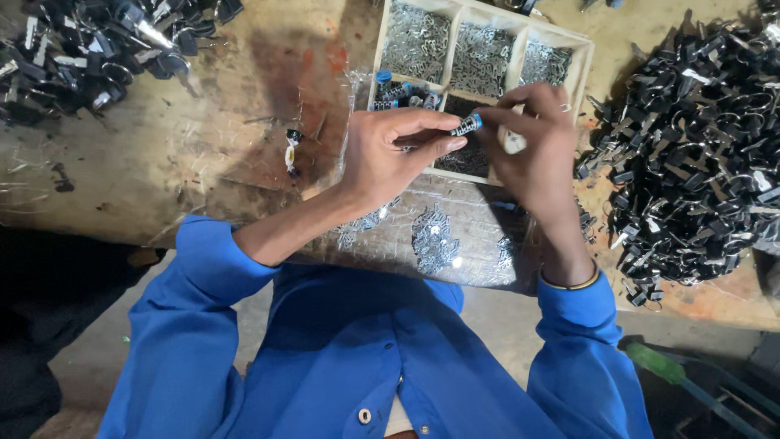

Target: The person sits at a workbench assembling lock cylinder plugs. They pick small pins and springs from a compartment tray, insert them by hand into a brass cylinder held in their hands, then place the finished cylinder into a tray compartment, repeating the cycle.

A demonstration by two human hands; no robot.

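Note:
My left hand [390, 150] pinches a small dark cylinder with a blue tip [467, 124] between thumb and forefinger. My right hand [532, 146] meets it from the right, fingertips touching the same small piece, with a pale object partly hidden in its palm. Both hands hover over the near edge of a wooden compartment tray [585, 57] holding several heaps of small silvery metal parts. More blue-tipped cylinders [398, 91] lie in the tray's left near compartment.
Heaps of black and silver metal clips lie at the right [699, 154] and the far left [89, 49] of the worn wooden bench [187, 154]. Loose silvery parts [435, 240] sit on a plastic sheet at the bench's near edge. A small loose piece [291, 153] lies to the left.

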